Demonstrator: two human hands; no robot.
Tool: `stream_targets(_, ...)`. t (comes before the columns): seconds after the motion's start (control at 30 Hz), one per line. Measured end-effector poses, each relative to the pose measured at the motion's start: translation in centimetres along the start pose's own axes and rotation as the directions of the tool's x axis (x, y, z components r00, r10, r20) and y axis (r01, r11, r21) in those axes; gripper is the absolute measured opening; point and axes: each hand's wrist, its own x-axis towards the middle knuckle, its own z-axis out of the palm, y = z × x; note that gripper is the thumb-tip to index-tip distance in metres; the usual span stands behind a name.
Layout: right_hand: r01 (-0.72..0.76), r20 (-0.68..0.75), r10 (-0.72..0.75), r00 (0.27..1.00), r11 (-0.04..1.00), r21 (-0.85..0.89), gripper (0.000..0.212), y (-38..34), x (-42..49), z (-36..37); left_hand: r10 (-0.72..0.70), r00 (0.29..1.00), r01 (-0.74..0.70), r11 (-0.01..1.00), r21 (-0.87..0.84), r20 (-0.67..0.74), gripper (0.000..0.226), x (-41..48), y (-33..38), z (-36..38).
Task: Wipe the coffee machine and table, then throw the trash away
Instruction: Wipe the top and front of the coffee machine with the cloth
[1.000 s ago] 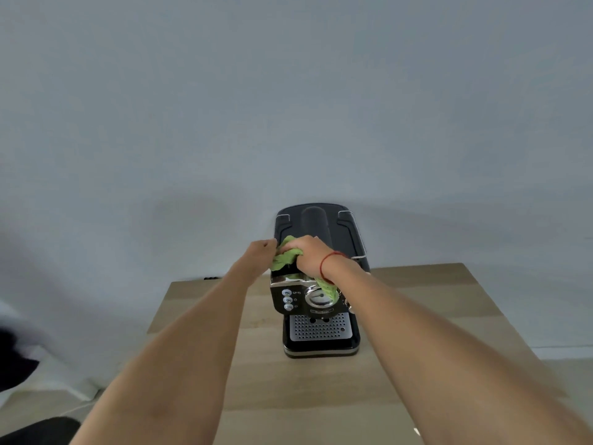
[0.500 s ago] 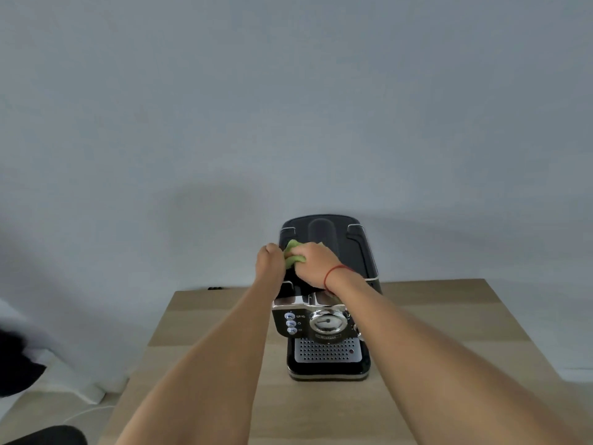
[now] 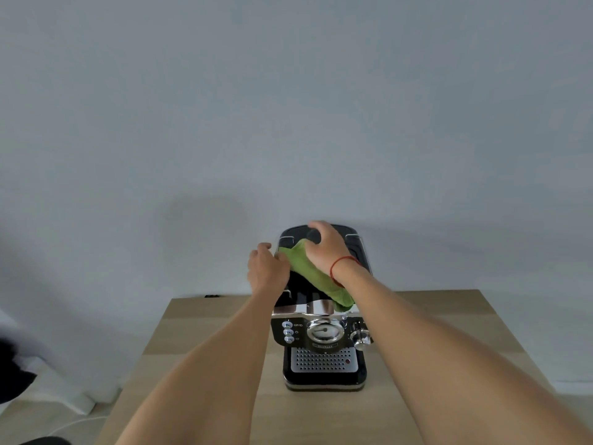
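Green cloth [image 3: 316,274]: soft, limp, bunches easily; pin it flat under the palm. Right hand [image 3: 324,248] presses it on the espresso machine [image 3: 321,335] top. Left hand [image 3: 266,268] closes on its left edge. Surface [image 3: 199,335] below, unwiped.

coffee machine [image 3: 321,342] hogging mid-frame, backed against the wall [image 3: 288,107], bare table [image 3: 199,342] open lower left and right, both forearms crossing the bottom

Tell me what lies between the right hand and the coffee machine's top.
The green cloth, pressed under the right hand onto the coffee machine top, in the head view.
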Motion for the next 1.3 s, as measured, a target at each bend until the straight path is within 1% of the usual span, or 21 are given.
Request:
stream_targets(0.03,-0.028,-0.016,0.027,1.000,0.996,-0.089,0.059,0.5,0.0,-0.3,0.058,0.997,-0.053,0.994,0.094,-0.055,0.032,-0.1,0.1,-0.2)
stream_targets(0.1,-0.150,0.047,0.167,0.985,0.956,-0.252,0.077,1.5,-0.3,-1.0,0.179,0.981,-0.155,0.957,0.246,-0.079,0.015,-0.2,0.5,-0.5)
stream_targets(0.13,-0.193,0.065,0.222,0.973,0.933,-0.304,0.081,1.8,-0.2,-1.2,0.217,0.974,-0.191,0.937,0.292,-0.059,0.016,-0.2,0.8,-0.5)
stream_targets(0.17,-0.211,0.074,0.247,0.966,0.922,-0.325,0.080,1.8,-0.3,-1.7,0.236,0.971,-0.212,0.925,0.315,-0.039,0.027,-0.2,1.0,-0.6)
stream_targets(0.2,-0.222,0.085,0.261,0.961,0.920,-0.322,0.076,1.8,-0.2,-2.0,0.241,0.970,-0.220,0.917,0.333,-0.023,0.038,-0.3,1.3,-0.6)
stream_targets(0.27,-0.221,0.121,0.269,0.956,0.926,-0.307,0.062,1.4,-0.3,-2.3,0.253,0.967,-0.230,0.898,0.374,-0.014,0.047,-0.3,1.7,-0.7)
stream_targets(0.4,-0.231,0.081,0.246,0.966,0.959,-0.162,0.030,0.6,-0.3,-2.1,0.290,0.957,-0.274,0.865,0.420,0.026,0.047,-0.5,2.1,-1.0)
stream_targets(0.5,-0.270,-0.040,0.275,0.960,0.958,0.098,0.017,0.0,-0.3,-2.2,0.261,0.965,-0.247,0.910,0.333,0.004,0.034,-0.9,2.2,-1.1)
stream_targets(0.6,-0.270,-0.049,0.334,0.941,0.831,0.486,0.023,-0.4,-0.1,-2.6,0.196,0.978,-0.183,0.969,0.167,-0.067,0.040,-1.7,2.9,-1.4)
stream_targets(0.63,-0.260,-0.027,0.331,0.943,0.786,0.561,0.021,-0.5,-0.2,-2.8,0.159,0.986,-0.156,0.985,0.069,-0.046,0.045,-2.0,3.3,-1.6)
stream_targets(0.7,-0.240,0.012,0.303,0.953,0.729,0.641,0.010,-0.5,-0.5,-3.2,0.042,0.991,-0.020,0.985,-0.171,0.124,0.063,-2.2,4.4,-2.1)
stream_targets(0.77,-0.232,0.023,0.290,0.957,0.714,0.661,0.012,-0.5,-0.9,-3.5,-0.062,0.941,0.172,0.933,-0.315,0.332,0.077,-2.3,5.7,-2.7)
stream_targets(0.8,-0.228,0.020,0.287,0.958,0.716,0.659,0.011,-0.5,-1.1,-3.7,-0.073,0.912,0.229,0.906,-0.355,0.403,0.077,-2.4,6.3,-2.8)
stream_targets(0.87,-0.236,0.027,0.293,0.956,0.707,0.666,0.012,-0.4,-1.3,-3.8,-0.054,0.885,0.276,0.860,-0.428,0.463,0.062,-2.7,7.1,-3.0)
stream_targets(0.93,-0.265,0.049,0.306,0.951,0.717,0.645,0.021,-0.6,-1.9,-4.2,-0.049,0.885,0.294,0.829,-0.476,0.462,0.044,-3.1,7.5,-3.0)
stream_targets(0.97,-0.280,0.059,0.315,0.947,0.722,0.632,0.020,-1.0,-2.3,-4.5,-0.050,0.900,0.278,0.831,-0.481,0.434,0.040,-3.4,7.6,-2.9)
stream_targets(1.07,-0.295,0.040,0.343,0.939,0.736,0.609,0.020,-1.8,-3.5,-5.8,-0.042,0.958,0.181,0.855,-0.486,0.283,0.032,-4.2,7.7,-2.9)
stream_targets(1.13,-0.298,0.027,0.351,0.936,0.748,0.593,0.033,-1.7,-4.2,-6.5,-0.038,0.973,0.150,0.852,-0.501,0.226,0.027,-4.8,7.7,-3.1)
stream_targets(1.2,-0.324,0.072,0.348,0.935,0.752,0.574,0.043,-1.6,-5.2,-7.0,-0.053,0.969,0.181,0.819,-0.545,0.243,0.022,-5.6,8.0,-3.6)
stream_targets(1.23,-0.344,0.104,0.349,0.931,0.753,0.561,0.043,-1.5,-5.7,-7.2,-0.059,0.967,0.192,0.812,-0.551,0.249,0.035,-6.0,8.2,-3.9)
stream_targets(1.3,-0.367,0.147,0.349,0.926,0.736,0.569,0.040,-1.3,-6.5,-7.4,-0.078,0.962,0.212,0.816,-0.538,0.261,0.072,-6.8,8.4,-4.5)
